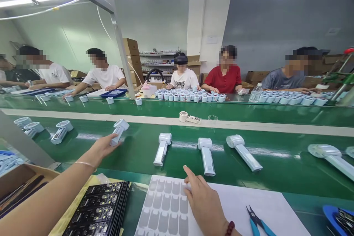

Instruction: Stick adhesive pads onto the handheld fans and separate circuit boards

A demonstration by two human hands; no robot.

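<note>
My left hand reaches out over the green belt and grips the handle of a pale blue handheld fan body, its round head pointing away from me. My right hand rests on a white sheet of grey stickers in front of me, index finger stretched out and touching the sheet near its top edge, the other fingers curled. Three more fan bodies lie on the belt just beyond the sheet.
A stack of black circuit panels lies left of the sheet, blue cutters right of it. More fan bodies lie further left on the belt and another at right. Several people sit across behind rows of small round parts.
</note>
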